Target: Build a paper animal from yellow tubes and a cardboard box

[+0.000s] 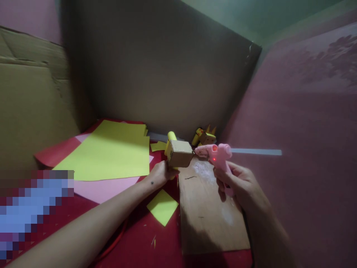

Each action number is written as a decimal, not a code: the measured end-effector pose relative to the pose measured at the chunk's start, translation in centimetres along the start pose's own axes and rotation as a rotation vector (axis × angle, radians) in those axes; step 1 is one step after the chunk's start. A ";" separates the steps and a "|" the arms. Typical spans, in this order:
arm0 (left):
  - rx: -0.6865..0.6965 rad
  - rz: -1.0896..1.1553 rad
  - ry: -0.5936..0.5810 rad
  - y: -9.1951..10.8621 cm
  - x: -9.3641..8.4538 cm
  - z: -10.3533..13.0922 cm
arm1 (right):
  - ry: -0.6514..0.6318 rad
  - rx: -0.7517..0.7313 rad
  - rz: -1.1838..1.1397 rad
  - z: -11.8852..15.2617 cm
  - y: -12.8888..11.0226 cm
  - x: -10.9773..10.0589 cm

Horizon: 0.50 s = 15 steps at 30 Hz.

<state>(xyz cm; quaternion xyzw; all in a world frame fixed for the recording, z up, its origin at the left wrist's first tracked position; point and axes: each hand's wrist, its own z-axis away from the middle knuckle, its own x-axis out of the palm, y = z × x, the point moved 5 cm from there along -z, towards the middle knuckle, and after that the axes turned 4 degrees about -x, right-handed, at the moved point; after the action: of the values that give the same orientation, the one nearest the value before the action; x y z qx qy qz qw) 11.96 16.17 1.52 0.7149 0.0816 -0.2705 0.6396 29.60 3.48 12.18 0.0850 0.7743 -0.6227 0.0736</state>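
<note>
My left hand (pixel 160 173) grips a small brown cardboard box (pixel 180 153) with a yellow paper roll (pixel 170 137) fixed behind it, holding it above the wooden board (pixel 212 219). My right hand (pixel 240 182) is closed on a pink glue gun (pixel 216 154) with a red light lit. The gun's nozzle points left and touches the box's right side. A clear glue stick (pixel 256 152) juts out of the back of the gun to the right.
Yellow paper sheets (pixel 111 152) lie on pink and red sheets at left. A small yellow square (pixel 162 206) lies by the board. Another small cardboard and yellow piece (pixel 205 137) sits at the back. Cardboard walls (pixel 156 67) enclose the corner; a pink wall (pixel 306 130) stands right.
</note>
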 end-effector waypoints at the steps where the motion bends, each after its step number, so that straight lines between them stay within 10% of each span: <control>1: 0.000 0.004 -0.001 -0.1 0.0 -0.1 | 0.005 -0.003 -0.003 0.0 0.0 0.0; 15: 0.006 0.022 -0.017 0.3 -0.1 0.3 | -0.079 -0.091 -0.065 -0.3 -0.4 1.8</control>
<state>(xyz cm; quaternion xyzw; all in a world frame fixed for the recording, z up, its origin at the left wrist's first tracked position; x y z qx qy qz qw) 11.95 15.85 1.78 0.7155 0.0677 -0.2697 0.6409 27.78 3.72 12.23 0.0317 0.8007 -0.5918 0.0877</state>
